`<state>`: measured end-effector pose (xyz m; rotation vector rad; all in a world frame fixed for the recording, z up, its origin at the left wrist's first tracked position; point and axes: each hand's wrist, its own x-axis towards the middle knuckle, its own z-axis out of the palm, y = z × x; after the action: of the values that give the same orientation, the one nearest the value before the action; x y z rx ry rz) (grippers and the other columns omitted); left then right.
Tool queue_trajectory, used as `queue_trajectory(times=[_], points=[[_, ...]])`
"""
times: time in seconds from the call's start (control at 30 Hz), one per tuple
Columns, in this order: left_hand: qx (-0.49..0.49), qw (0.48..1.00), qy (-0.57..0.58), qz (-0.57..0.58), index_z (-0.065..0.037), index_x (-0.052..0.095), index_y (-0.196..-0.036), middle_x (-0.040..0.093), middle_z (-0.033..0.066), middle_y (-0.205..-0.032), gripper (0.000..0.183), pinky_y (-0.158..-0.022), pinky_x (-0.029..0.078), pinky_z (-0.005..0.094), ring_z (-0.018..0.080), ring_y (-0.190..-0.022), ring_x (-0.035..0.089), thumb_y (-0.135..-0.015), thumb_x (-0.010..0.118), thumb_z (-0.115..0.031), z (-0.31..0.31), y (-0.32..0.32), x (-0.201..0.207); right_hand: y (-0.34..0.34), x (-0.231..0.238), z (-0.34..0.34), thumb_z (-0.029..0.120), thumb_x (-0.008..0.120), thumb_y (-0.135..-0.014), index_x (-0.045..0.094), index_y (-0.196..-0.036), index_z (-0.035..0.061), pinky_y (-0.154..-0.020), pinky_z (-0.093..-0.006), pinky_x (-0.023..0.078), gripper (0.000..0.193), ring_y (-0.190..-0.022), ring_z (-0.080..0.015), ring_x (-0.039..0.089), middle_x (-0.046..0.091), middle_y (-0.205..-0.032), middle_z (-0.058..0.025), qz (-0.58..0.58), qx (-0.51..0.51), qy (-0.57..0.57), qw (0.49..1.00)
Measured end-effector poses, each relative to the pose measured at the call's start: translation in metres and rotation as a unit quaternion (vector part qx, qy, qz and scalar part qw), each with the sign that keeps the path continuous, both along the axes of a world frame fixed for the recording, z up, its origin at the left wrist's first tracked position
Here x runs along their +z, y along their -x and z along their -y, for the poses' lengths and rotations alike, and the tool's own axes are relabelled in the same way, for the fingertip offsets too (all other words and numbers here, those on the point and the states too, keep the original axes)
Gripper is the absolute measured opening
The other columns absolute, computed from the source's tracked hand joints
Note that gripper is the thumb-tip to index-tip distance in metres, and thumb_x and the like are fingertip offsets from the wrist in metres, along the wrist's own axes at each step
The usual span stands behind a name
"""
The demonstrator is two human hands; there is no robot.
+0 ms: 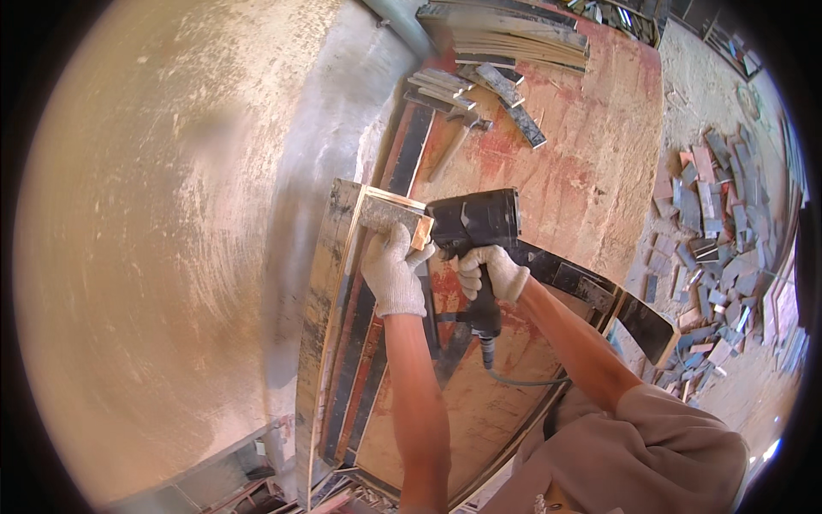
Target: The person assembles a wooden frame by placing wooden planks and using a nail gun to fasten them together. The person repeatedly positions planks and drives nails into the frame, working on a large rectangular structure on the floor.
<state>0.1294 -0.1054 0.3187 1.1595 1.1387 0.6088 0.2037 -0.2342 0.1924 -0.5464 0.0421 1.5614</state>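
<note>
My right hand (495, 271), in a whitish knit glove, is closed round the handle of a black air nail gun (473, 219). A hose (522, 382) runs from the base of its grip. My left hand (393, 274), gloved alike, grips a short wood block (390, 216) with a bare orange-brown end. This block sits against a long, dark-stained board (328, 248) standing along the wall side of the bench. The gun's nose is close to the block's right end; whether they touch is hidden.
A claw hammer (452, 147) lies on the red-stained worktop (591, 163). Beyond it are short wood strips (441, 88) and stacked long boards (522, 43). A plastered wall (171, 240) rises at left. Offcuts (715, 231) litter the floor at right. Another dark board (646, 329) juts past the bench's right edge.
</note>
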Motion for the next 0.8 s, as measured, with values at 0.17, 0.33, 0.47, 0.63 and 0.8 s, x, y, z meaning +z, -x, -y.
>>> queue_trajectory(times=[0.17,0.33,0.47,0.63,0.8], points=[[0.001,1.0,-0.015,0.015,0.004,0.064,-0.119,0.072,0.012,-0.102,0.028,-0.062,0.061,0.0294,0.0198,-0.078,0.071,-0.102,0.065,-0.019,0.003,-0.001,-0.001,0.004,-0.012,-0.044,0.017,0.063,-0.085,0.042,-0.056,0.015,-0.057,-0.036,0.042,0.036,-0.051,-0.0189,0.043,0.041,-0.056,-0.0035,-0.101,-0.014,-0.145,0.984],[-0.104,0.942,-0.09,-0.305,-0.002,0.068,-0.117,0.074,0.0095,-0.097,0.041,-0.069,0.06,0.0322,0.0191,-0.084,0.071,-0.093,0.076,-0.034,0.003,-0.005,0.054,0.01,-0.021,-0.056,0.014,0.064,-0.081,0.045,-0.06,0.0127,-0.051,-0.0348,0.041,0.028,-0.048,-0.016,0.042,0.041,-0.055,-0.0006,-0.132,-0.029,-0.17,0.976],[-0.237,0.597,-0.623,-0.446,-0.007,0.054,-0.144,0.06,0.0141,-0.138,0.097,-0.114,0.041,0.0502,0.0332,-0.131,0.053,-0.065,0.091,-0.048,-0.048,0.01,0.082,0.012,-0.025,-0.056,0.013,0.064,-0.08,0.047,-0.062,0.011,-0.049,-0.0338,0.04,0.025,-0.046,-0.0155,0.041,0.041,-0.055,-0.0012,-0.122,-0.042,-0.194,0.972],[-0.406,0.627,-0.551,-0.372,-0.012,0.052,-0.148,0.053,0.0107,-0.147,0.101,-0.116,0.043,0.0449,0.0316,-0.141,0.046,-0.057,0.096,-0.019,-0.118,0.004,0.06,0.018,-0.022,-0.06,0.012,0.065,-0.08,0.052,-0.065,0.0087,-0.048,-0.0342,0.04,0.02,-0.045,-0.0157,0.042,0.045,-0.055,-0.0031,-0.151,-0.043,-0.193,0.968],[-0.393,0.688,-0.526,-0.31,-0.01,0.059,-0.141,0.055,0.0086,-0.146,0.092,-0.111,0.051,0.0376,0.0268,-0.131,0.058,-0.056,0.094,-0.003,-0.125,0.002,0.045,0.026,-0.039,-0.066,0.011,0.066,-0.08,0.062,-0.083,0.0014,-0.045,-0.0347,0.041,0.011,-0.044,-0.0151,0.043,0.045,-0.055,-0.0031,-0.206,-0.042,-0.208,0.955]])
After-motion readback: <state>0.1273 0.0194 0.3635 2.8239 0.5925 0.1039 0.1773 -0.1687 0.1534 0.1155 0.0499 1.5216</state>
